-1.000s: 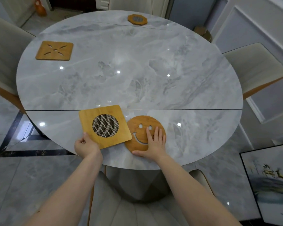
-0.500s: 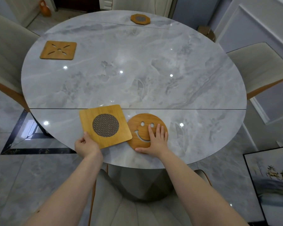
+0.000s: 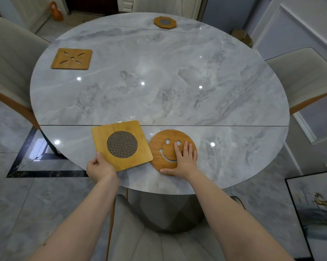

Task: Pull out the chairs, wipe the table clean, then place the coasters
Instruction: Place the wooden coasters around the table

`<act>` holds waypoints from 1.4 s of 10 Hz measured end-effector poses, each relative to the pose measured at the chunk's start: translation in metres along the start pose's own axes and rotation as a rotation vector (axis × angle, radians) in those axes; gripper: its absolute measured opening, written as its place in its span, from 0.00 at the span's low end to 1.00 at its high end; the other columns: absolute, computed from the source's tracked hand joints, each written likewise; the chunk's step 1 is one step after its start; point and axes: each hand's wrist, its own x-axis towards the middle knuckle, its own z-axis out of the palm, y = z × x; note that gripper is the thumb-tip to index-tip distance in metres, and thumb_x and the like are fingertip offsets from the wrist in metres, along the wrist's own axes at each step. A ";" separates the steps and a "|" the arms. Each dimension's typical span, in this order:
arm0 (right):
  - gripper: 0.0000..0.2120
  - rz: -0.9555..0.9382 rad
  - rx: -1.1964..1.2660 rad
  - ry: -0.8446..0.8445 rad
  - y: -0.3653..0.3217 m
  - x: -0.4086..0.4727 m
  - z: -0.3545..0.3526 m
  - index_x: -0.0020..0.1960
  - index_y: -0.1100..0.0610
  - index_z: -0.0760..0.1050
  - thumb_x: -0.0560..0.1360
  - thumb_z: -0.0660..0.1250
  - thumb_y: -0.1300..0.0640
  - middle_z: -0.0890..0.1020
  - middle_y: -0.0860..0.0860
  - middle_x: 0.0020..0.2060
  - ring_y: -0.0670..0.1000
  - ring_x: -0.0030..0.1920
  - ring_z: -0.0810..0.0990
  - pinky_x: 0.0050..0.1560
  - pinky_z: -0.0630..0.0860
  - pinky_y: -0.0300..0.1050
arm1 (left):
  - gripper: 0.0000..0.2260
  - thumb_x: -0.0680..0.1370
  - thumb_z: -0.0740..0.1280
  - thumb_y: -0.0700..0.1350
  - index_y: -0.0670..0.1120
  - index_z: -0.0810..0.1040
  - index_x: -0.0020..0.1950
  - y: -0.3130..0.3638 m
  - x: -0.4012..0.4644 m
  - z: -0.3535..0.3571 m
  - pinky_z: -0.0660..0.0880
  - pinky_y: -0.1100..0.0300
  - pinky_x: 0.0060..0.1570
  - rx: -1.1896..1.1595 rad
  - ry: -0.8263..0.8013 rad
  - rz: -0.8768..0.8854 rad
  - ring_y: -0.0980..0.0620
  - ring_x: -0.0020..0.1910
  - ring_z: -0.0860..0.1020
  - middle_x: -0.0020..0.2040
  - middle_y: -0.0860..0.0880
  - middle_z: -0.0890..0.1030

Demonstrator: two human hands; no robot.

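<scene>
At the near edge of the marble table (image 3: 177, 72) we see two wooden coasters side by side. The left hand (image 3: 99, 168) pinches the near corner of the square mesh coaster (image 3: 121, 143), while the right hand (image 3: 184, 159) lies flat, fingers straight, on the round smiley coaster (image 3: 168, 149). Farther off sit a square cut-out coaster (image 3: 71, 58) and an octagonal coaster (image 3: 165, 22) — chairs (image 3: 300, 76) stand pulled back around.

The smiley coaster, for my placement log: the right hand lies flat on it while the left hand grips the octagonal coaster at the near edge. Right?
Not quite. The head view shows the left hand gripping the square mesh coaster; the octagonal coaster lies untouched at the far edge. The right hand does lie flat on the smiley coaster.
</scene>
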 end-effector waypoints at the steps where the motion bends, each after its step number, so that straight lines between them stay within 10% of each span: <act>1: 0.59 0.000 0.003 0.004 0.000 0.000 0.000 0.76 0.49 0.32 0.63 0.64 0.26 0.31 0.59 0.74 0.59 0.74 0.29 0.72 0.33 0.59 | 0.10 0.80 0.61 0.51 0.45 0.72 0.48 0.000 0.002 0.000 0.70 0.61 0.47 0.001 0.001 0.004 0.51 0.46 0.73 0.48 0.48 0.75; 6: 0.55 0.006 0.022 -0.043 0.002 -0.003 -0.010 0.77 0.48 0.34 0.67 0.66 0.30 0.33 0.55 0.75 0.57 0.75 0.32 0.74 0.36 0.59 | 0.11 0.80 0.61 0.51 0.44 0.73 0.51 0.004 -0.007 -0.001 0.71 0.60 0.49 0.005 -0.038 0.010 0.52 0.47 0.73 0.49 0.48 0.75; 8: 0.41 0.003 0.219 0.060 0.011 -0.022 -0.018 0.77 0.52 0.53 0.72 0.69 0.42 0.49 0.53 0.77 0.55 0.77 0.48 0.76 0.51 0.53 | 0.13 0.80 0.61 0.51 0.42 0.75 0.53 0.003 -0.017 -0.001 0.71 0.59 0.48 0.022 -0.105 0.026 0.51 0.46 0.74 0.49 0.48 0.75; 10: 0.19 0.106 0.835 0.229 0.014 -0.051 -0.029 0.66 0.60 0.73 0.80 0.62 0.51 0.77 0.54 0.61 0.53 0.63 0.75 0.60 0.71 0.42 | 0.16 0.80 0.61 0.51 0.39 0.76 0.55 -0.006 -0.043 0.008 0.74 0.55 0.52 0.050 -0.251 0.064 0.46 0.50 0.77 0.50 0.43 0.78; 14: 0.11 0.208 1.202 0.358 0.122 -0.125 -0.061 0.59 0.65 0.76 0.78 0.62 0.65 0.80 0.55 0.42 0.48 0.37 0.79 0.40 0.79 0.39 | 0.12 0.80 0.62 0.50 0.44 0.72 0.41 -0.046 -0.183 0.052 0.71 0.56 0.48 0.118 -0.477 0.118 0.49 0.44 0.73 0.44 0.45 0.76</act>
